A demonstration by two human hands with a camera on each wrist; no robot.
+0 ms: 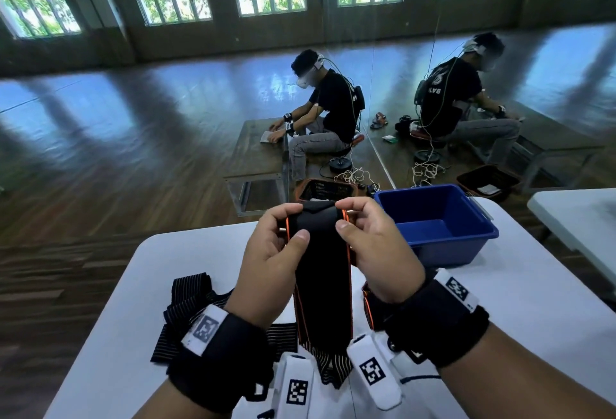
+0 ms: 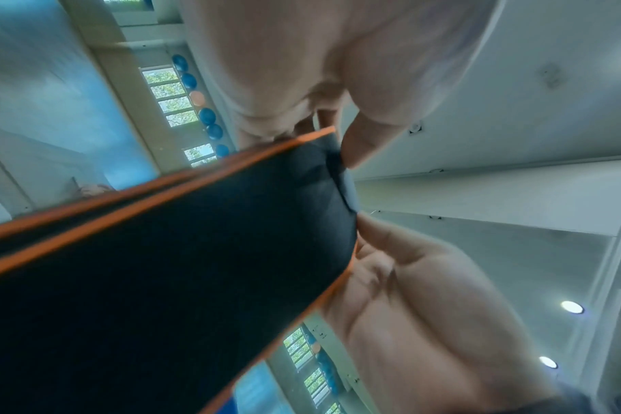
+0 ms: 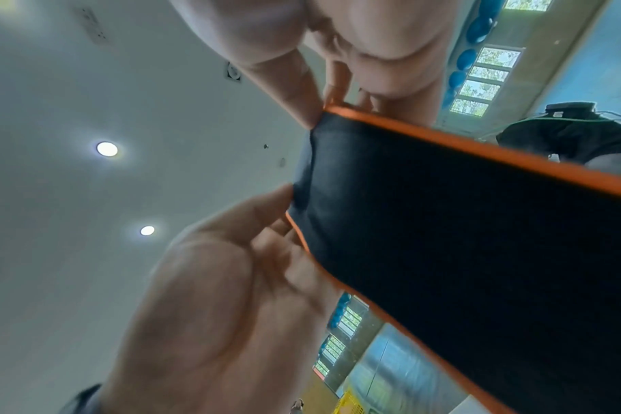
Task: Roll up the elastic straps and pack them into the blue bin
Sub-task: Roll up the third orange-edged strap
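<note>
A black elastic strap with orange edges (image 1: 322,272) is held upright above the white table (image 1: 186,262). My left hand (image 1: 295,223) pinches its top left corner and my right hand (image 1: 348,217) pinches the top right corner, thumbs on the near face. The top end is folded over between them. Its lower end hangs down to the table between my wrists. The wrist views show the strap (image 2: 178,280) (image 3: 479,238) with both hands' fingers at its end. The blue bin (image 1: 480,218) stands to the right of my hands, with nothing visible inside.
A black striped strap (image 1: 190,295) lies loose on the table at the left. Another orange-edged piece (image 1: 367,302) lies under my right wrist. A dark basket (image 1: 325,190) sits on the floor beyond the table's far edge. A second white table (image 1: 580,215) stands at right.
</note>
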